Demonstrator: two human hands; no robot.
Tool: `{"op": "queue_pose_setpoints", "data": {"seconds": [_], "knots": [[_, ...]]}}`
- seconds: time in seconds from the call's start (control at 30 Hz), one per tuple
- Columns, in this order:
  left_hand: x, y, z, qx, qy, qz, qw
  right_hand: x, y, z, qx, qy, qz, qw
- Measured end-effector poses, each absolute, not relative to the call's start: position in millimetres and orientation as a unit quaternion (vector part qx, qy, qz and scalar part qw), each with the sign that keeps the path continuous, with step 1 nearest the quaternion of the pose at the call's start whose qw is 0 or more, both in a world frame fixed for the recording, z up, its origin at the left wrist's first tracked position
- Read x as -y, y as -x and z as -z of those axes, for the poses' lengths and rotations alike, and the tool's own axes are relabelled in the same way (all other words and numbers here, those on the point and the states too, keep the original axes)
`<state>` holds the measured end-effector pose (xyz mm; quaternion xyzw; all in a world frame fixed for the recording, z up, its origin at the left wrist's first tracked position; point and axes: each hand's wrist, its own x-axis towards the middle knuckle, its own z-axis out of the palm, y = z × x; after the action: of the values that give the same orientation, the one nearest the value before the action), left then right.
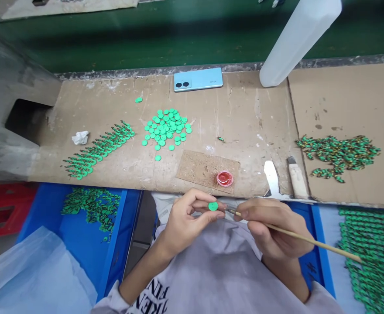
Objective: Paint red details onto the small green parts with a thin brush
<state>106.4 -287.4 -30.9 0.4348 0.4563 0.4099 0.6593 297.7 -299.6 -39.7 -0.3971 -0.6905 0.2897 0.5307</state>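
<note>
Lavender shirt point(218, 270): nearest my camera.
Left grip point(187, 220): pinching green disc point(213, 206), near the bench point(241, 113) edge.
Right grip point(279, 224): grasping wooden-handled tool point(319, 244).
Tool tip point(228, 210): near disc; I'd touch lightly, disc steady.

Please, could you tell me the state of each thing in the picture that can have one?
Left hand, closed on green disc
Green disc, held, flat face showing
Right hand, closed around brush
Brush, held, tip near green disc
Red cup, open, red contents showing
Phone, lying back side up
Tissue, crumpled
Loose discs, scattered
Left blue bin, open, green pieces inside
</note>
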Motion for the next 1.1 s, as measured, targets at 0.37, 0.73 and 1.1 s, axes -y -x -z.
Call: {"op": "queue_pose_setpoints", "data": {"seconds": [0.37,0.73,1.1], "knots": [[291.1,-105.5,28.5,-0.489,-0.467,-0.379,0.632,290.6,-292.0,31.0,0.685,0.347,-0.306,0.563],[293.2,-102.3,30.9,-0.483,-0.554,-0.385,0.558,289.5,-291.6,31.8,0.704,0.353,-0.300,0.539],[297.0,-96.6,31.9,-0.448,-0.774,-0.330,0.301,302.6,-288.5,8.0,0.792,0.403,-0.218,0.402]]}}
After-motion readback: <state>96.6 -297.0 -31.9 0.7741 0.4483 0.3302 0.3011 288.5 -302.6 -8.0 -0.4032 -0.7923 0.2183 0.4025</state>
